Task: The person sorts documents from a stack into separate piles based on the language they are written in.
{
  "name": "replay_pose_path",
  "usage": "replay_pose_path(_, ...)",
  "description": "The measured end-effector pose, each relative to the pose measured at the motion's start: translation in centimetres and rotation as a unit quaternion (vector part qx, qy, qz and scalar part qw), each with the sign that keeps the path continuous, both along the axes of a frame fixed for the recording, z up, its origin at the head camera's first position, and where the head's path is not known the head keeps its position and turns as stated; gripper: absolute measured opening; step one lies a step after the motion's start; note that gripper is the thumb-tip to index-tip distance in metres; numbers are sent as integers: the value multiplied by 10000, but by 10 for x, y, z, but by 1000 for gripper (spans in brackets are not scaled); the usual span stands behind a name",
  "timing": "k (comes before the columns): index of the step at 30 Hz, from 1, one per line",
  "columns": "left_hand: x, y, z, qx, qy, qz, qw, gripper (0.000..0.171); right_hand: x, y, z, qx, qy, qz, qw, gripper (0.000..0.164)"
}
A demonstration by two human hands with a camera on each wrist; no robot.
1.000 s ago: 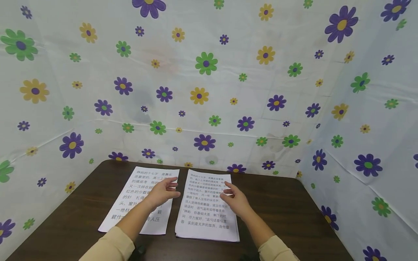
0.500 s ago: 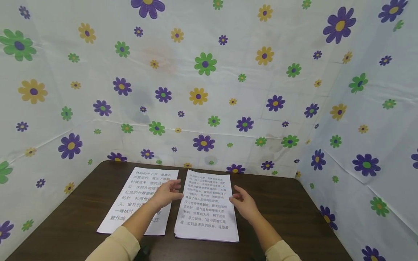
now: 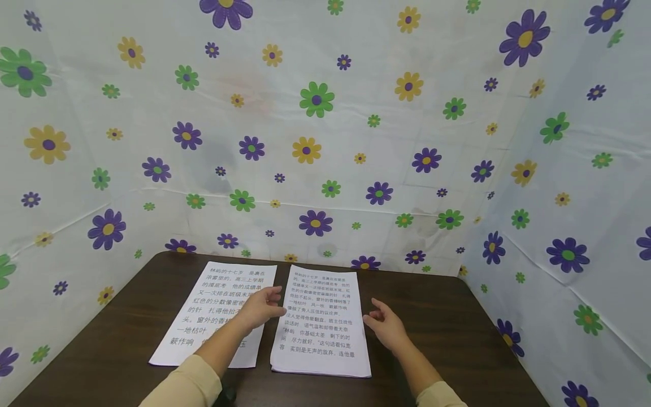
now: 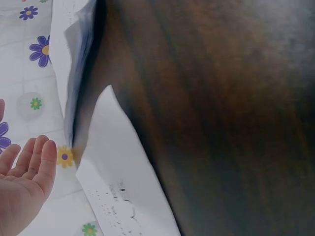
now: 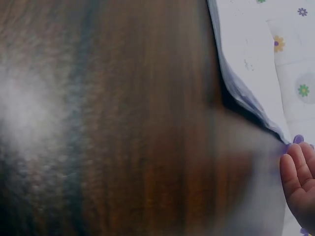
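Two stacks of printed paper lie side by side on a dark wooden table. In the head view my left hand (image 3: 258,308) is over the right part of the left stack (image 3: 224,282), its thumb near the left edge of the right stack (image 3: 317,328). Its fingers are relaxed and hold nothing; the left wrist view shows the palm and loosely extended fingers (image 4: 45,164). My right hand (image 3: 387,327) is just beyond the right edge of the right stack, apart from it, fingers slightly bent and holding nothing. Part of that hand is cut off in the right wrist view.
The dark brown table (image 3: 437,316) reaches back to a white cloth with flower prints (image 3: 325,169), which surrounds it at the back and sides. A small dark object (image 3: 227,394) shows beside the left sleeve at the bottom.
My right hand has moved off the right stack, to the right and slightly towards me. My left hand has shifted slightly right and towards me. Both stacks lie as before.
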State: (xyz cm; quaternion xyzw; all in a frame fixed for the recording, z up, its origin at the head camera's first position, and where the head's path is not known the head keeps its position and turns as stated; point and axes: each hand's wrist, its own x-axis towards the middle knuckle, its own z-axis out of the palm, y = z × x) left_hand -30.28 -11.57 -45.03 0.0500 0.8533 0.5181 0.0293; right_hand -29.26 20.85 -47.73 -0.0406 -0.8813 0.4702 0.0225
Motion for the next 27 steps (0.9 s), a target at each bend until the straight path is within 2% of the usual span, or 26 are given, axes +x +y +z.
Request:
replay_pose_path(19,3,4,-18,-413,-376,176,9983,66,1,2,-18,4,-226,30,9997,59)
replay_pose_path(27,2,3,-23,-93,-637,315,9974,64,4,-2,-16,212,-344,134,9991,58)
